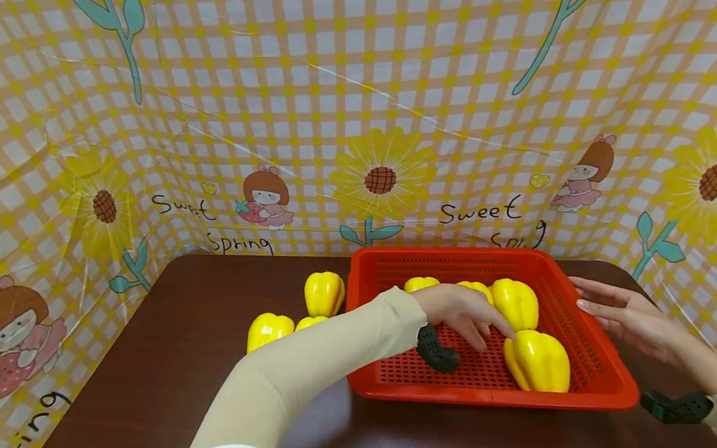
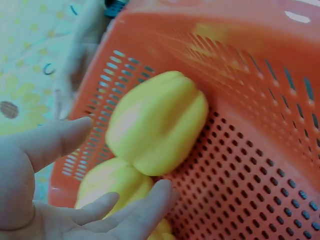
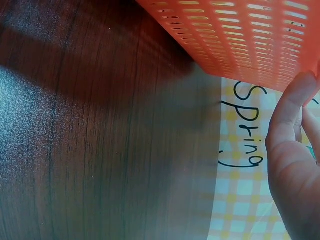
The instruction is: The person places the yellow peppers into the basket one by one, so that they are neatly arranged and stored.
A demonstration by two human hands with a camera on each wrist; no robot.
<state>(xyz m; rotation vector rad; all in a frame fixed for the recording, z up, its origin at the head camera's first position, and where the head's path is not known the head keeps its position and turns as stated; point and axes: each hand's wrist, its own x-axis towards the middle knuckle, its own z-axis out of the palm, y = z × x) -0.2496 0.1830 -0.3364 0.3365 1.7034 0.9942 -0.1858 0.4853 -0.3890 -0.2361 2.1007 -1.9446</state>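
Nearest me on the head feed, the left arm's matte cream sleeve (image 1: 319, 359) slanted over the dark table (image 1: 123, 387), whose streaked wood grain showed best from the right wrist. Past it lay the front pepper (image 1: 540, 364), inside the red basket (image 1: 444, 396) by the front right corner. From the left hand (image 1: 458, 308) it lay to the right and slightly toward me; judging by its creases, its long axis ran roughly from the front wall toward the back. The left hand was the nearer one, inside the walls, while the right hand (image 1: 635, 317) was outside them. I saw the left thumb well parted from loosely spread fingers, nothing held between them; one fingertip reached the pepper's edge, but I couldn't tell whether it touched. The right thumb and fingers were at the right rim; whether they pinched the lip or only rested there, I couldn't tell.

The pepper was glossy, plump and lobed. The basket looked like smooth plastic, its walls slotted, its floor pierced with small holes. Close behind sat a similar rear pepper (image 1: 515, 303), with two more partly hidden by the hand. Three loose peppers (image 1: 324, 293) lay left of the basket. Farthest off hung a creased checked cloth (image 1: 322, 99) printed with sunflowers.
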